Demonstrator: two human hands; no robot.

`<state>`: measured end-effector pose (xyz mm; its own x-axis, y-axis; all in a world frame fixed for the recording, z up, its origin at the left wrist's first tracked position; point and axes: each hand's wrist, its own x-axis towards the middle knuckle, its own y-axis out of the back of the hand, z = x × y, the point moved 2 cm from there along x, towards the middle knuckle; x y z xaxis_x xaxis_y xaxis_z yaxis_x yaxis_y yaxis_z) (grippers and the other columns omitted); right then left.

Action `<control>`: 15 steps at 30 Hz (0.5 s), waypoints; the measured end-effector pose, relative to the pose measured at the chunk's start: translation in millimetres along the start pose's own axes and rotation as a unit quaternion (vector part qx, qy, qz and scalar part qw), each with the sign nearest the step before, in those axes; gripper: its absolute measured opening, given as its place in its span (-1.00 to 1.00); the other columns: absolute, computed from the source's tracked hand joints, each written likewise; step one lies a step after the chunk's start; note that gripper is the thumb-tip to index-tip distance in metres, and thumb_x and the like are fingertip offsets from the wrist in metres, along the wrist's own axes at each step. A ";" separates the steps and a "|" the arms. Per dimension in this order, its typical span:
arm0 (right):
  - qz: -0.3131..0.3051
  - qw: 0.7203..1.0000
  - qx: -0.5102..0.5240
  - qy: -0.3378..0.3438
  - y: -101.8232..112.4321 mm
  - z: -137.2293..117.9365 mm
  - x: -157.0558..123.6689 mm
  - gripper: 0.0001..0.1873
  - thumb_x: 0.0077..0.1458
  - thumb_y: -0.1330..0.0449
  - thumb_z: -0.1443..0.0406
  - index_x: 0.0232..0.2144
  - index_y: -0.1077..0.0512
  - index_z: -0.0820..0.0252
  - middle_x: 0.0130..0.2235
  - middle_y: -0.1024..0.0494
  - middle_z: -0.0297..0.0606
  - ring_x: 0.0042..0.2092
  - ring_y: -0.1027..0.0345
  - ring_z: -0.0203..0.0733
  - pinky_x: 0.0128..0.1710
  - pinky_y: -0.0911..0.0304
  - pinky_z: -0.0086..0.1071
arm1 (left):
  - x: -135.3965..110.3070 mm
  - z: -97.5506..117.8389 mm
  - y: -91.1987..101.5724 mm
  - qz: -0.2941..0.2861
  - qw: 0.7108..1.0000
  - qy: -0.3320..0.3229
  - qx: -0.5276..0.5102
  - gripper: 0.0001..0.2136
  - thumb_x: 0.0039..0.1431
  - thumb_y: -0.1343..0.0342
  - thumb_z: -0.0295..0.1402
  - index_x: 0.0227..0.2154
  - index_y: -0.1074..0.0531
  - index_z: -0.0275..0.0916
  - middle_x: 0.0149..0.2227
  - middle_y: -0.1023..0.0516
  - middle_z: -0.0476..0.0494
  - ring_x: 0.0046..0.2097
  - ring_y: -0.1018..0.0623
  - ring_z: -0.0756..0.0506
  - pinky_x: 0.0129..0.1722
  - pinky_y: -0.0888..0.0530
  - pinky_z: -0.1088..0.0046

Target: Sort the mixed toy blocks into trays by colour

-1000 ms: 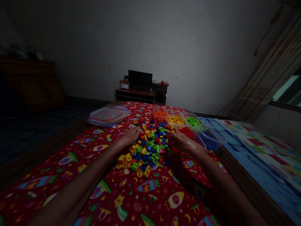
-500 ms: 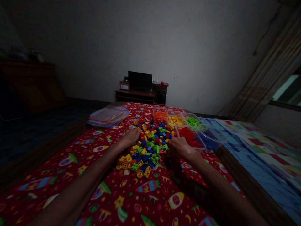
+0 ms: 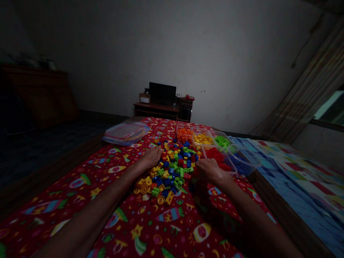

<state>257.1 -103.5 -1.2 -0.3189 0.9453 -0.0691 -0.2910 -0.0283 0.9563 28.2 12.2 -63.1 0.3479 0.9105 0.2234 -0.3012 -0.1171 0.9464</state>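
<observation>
A heap of mixed toy building blocks (image 3: 172,172), in yellow, blue, green, red and orange, is spread between my hands. My left hand (image 3: 152,158) rests at the heap's left edge, its fingers drawn together and the tips lost among the blocks. At the right edge, in front of the container of red blocks (image 3: 216,157), my right hand (image 3: 211,169) is closed with its fingers curled. What either hand holds, if anything, is hidden. Yellow wheel-shaped pieces (image 3: 144,189) lie at the heap's near left.
Behind my right hand stand clear containers of orange blocks (image 3: 185,134), yellow blocks (image 3: 202,139), green blocks (image 3: 222,142) and blue blocks (image 3: 240,163). Stacked clear lids (image 3: 126,133) lie at the left. A red patterned cloth (image 3: 139,229) covers the table; a bed (image 3: 298,175) adjoins on the right.
My right hand has shifted slightly to the right, away from the heap's edge. The left hand stays almost in place, and the whole view has moved a little.
</observation>
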 end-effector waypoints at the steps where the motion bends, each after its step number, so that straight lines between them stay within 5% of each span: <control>1: 0.001 1.000 0.008 -0.010 3.9 5.8 -2.1 -0.79 0.11 -0.06 0.33 -0.24 -0.47 0.21 -0.25 -0.52 -0.09 -0.24 -0.41 -0.21 -0.35 -0.13 -0.45 | -0.2 -0.4 -0.4 0.004 1.000 -0.004 -0.001 -0.61 0.28 0.37 -0.31 -0.22 -0.40 -0.26 -0.15 -0.51 -0.24 -0.07 -0.46 -0.17 -0.04 -0.34 0.28; 7: 0.108 0.989 0.098 -0.016 26.9 42.5 19.3 -0.78 0.10 -0.11 0.23 -0.26 -0.48 0.20 -0.30 -0.52 -0.19 -0.31 -0.33 -0.29 -0.41 -0.03 -0.48 | -1.3 -3.9 -4.9 0.039 0.999 -0.035 0.001 -0.67 0.26 0.28 -0.33 -0.26 -0.42 -0.23 -0.19 -0.52 -0.21 -0.10 -0.46 -0.15 -0.07 -0.34 0.32; 15: 0.186 0.969 0.124 -0.101 70.2 81.0 143.8 -0.70 0.14 -0.06 0.29 -0.21 -0.46 0.43 -0.27 -0.53 0.02 -0.32 -0.36 -0.25 -0.35 -0.10 -0.46 | -0.9 -7.2 -10.1 0.043 0.999 -0.029 0.006 -0.73 0.25 0.20 -0.33 -0.19 -0.40 -0.23 -0.10 -0.48 -0.25 -0.05 -0.43 -0.17 -0.05 -0.32 0.30</control>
<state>263.9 56.7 78.9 -0.1700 0.9294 0.3275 0.0441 -0.3249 0.9447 24.5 15.4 -74.6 0.3722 0.8727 0.3159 -0.3210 -0.1983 0.9261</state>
